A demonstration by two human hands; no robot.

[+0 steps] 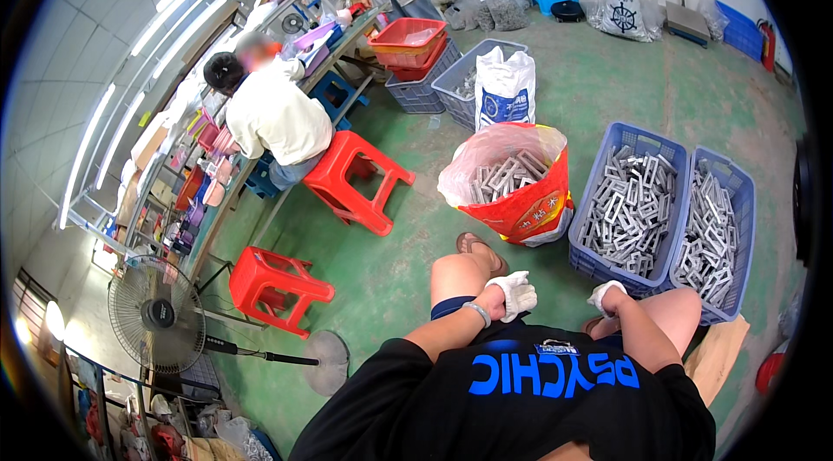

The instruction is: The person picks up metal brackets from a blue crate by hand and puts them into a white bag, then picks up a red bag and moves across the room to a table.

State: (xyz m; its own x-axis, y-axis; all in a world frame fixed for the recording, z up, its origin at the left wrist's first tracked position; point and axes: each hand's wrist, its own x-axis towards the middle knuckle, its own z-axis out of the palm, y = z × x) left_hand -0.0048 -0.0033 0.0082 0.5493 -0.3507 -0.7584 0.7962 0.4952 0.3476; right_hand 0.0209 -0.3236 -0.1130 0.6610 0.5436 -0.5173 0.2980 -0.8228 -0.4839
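Left hand [512, 293], white-gloved, sits over the left thigh with fingers loosely curled, and right hand [609, 294], also gloved, is by the right knee; cannot tell whether either grips anything. Metal frames [629, 214] lie heaped in two blue crates, left [600, 268] and right [744, 244], ahead of the right knee, with more in a red bag [547, 211] to their left.

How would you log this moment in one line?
left hand: gloved, grip unclear | right hand: gloved, grip unclear, nearer crates | metal frames: in sack and both crates
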